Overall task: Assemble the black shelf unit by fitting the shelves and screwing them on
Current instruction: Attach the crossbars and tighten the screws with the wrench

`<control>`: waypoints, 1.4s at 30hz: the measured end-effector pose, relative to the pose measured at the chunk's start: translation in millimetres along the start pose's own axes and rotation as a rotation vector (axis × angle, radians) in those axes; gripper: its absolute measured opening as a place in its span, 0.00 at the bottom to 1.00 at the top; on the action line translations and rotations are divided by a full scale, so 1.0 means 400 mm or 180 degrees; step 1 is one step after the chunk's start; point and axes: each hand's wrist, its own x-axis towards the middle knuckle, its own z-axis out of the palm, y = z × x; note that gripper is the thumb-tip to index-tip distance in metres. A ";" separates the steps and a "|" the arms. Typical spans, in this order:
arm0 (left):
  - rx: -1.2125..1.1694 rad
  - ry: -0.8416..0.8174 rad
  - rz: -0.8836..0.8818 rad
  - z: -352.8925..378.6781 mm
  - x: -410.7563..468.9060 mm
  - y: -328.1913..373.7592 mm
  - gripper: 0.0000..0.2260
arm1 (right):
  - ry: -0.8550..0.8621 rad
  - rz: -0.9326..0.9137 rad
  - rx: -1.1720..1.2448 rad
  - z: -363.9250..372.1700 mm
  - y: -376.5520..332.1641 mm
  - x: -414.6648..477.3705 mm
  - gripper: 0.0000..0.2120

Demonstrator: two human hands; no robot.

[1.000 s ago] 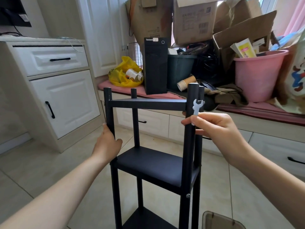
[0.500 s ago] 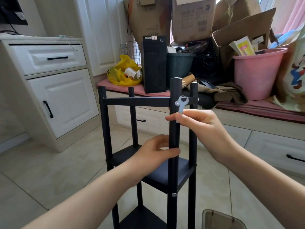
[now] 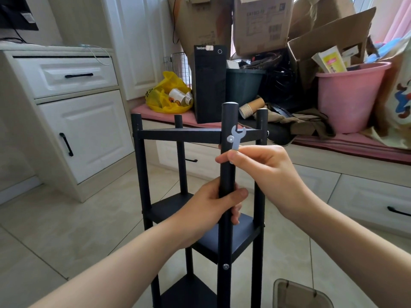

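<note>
The black shelf unit (image 3: 178, 135) stands upright on the tiled floor in front of me, with a top shelf, a middle shelf (image 3: 222, 238) and a lower shelf. My left hand (image 3: 213, 207) is wrapped around the nearest post (image 3: 229, 121) just above the middle shelf. My right hand (image 3: 262, 167) pinches a small flat silver wrench (image 3: 237, 137) and holds it beside a silver screw (image 3: 230, 138) in that post at top-shelf height. Another screw (image 3: 226, 266) sits lower in the same post.
White cabinets (image 3: 73, 121) stand at the left. A bench behind the unit carries a black computer tower (image 3: 209, 85), a yellow bag (image 3: 165, 94), cardboard boxes and a pink bucket (image 3: 349, 96). A smoky plastic container (image 3: 300, 294) lies on the floor at lower right.
My left hand left the far left post and now grips the near post. The unit has turned and shifted left in view. My right hand with the wrench stays at the top screw.
</note>
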 end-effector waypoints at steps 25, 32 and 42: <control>-0.0486 0.0575 -0.0065 -0.039 -0.004 0.034 0.21 | 0.0291 0.0021 0.0024 0.024 0.006 0.007 0.12; -0.0365 0.0822 -0.0140 -0.040 -0.001 0.043 0.23 | 0.0470 0.0169 -0.0471 0.007 0.045 -0.003 0.16; -0.0692 0.0724 -0.0302 -0.030 0.000 0.050 0.22 | 0.0255 0.0501 -0.0928 -0.012 0.062 0.002 0.11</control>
